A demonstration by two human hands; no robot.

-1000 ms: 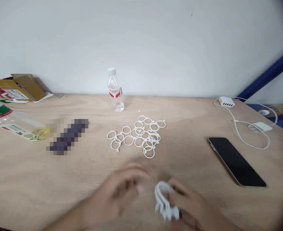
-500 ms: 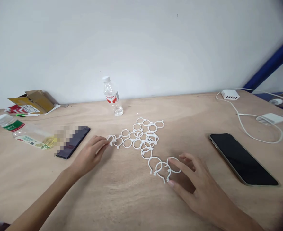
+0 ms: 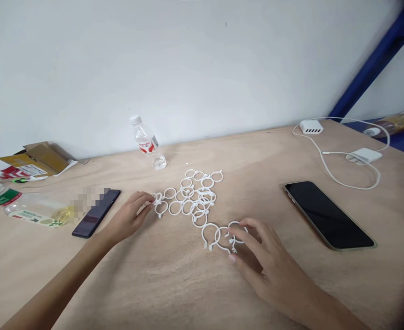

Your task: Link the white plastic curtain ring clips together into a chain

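Note:
A chain-like cluster of white plastic snap rings (image 3: 188, 195) lies on the wooden table between my hands. At its left end, the fingertips of my left hand (image 3: 133, 214) are pinched together at the edge of a white ring (image 3: 158, 198). Three larger-looking rings with parted clasps, one of them an opened ring (image 3: 209, 234), lie at the near right end. Over these hovers my right hand (image 3: 268, 263), thumb and fingers apart. Its index finger partly covers the middle opened ring; whether it touches is unclear.
A water bottle (image 3: 148, 143) stands behind the rings. To the left lie a dark phone (image 3: 96, 215), a drink bottle (image 3: 33, 208) on its side and a torn carton (image 3: 38, 158). On the right are another phone (image 3: 329, 214), a white charger (image 3: 311, 127) and an adapter (image 3: 364, 156) with cable.
The view has turned a little right, so everything sits further left. My right index finger has reached slightly left over the middle opened ring. My left hand keeps its pinch.

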